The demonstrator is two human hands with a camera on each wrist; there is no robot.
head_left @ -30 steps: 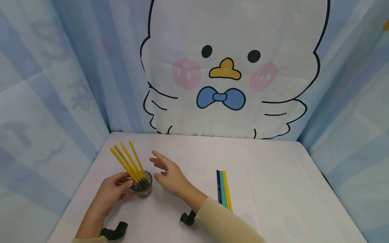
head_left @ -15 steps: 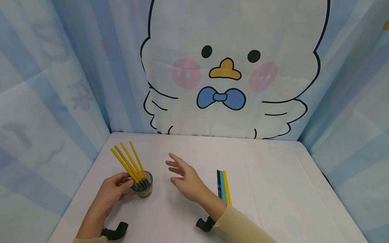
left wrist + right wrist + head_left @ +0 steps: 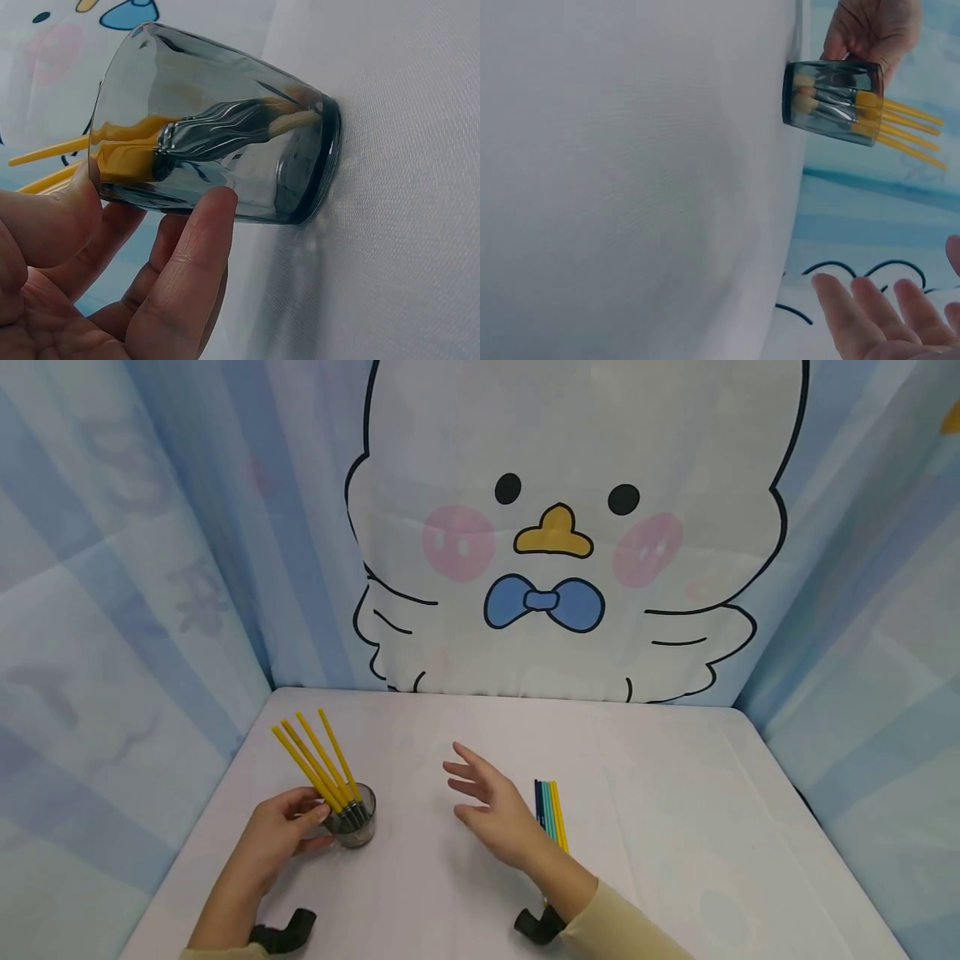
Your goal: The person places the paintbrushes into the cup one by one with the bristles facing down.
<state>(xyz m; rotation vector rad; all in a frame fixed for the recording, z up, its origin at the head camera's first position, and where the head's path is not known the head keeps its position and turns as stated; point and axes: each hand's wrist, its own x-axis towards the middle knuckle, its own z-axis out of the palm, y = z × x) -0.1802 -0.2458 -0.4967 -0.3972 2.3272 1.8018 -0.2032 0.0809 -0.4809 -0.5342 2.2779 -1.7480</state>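
A smoky clear drinking glass (image 3: 365,837) stands at the table's left side, gripped near its rim by my left hand (image 3: 279,831). Several yellow-handled paintbrushes (image 3: 309,762) lean in it, handles up and to the left. Through the glass in the left wrist view, their metal ferrules (image 3: 214,131) and pale bristles (image 3: 294,121) show. My right hand (image 3: 498,818) holds nothing and hovers above the mid-table, fingers spread. Just right of it lies a row of thin dark blue, teal and yellow sticks (image 3: 552,810), their near ends hidden behind my forearm.
The table (image 3: 675,818) has a white cloth and meets a backdrop with a cartoon bird (image 3: 558,643). Blue-and-white curtains (image 3: 862,693) close off both sides. A black curved piece (image 3: 288,931) sits at my left wrist, another (image 3: 540,928) at my right.
My right hand has drawn away from the glass, moving rightward across the table toward the row of sticks. The left hand, glass and paintbrushes have stayed in place.
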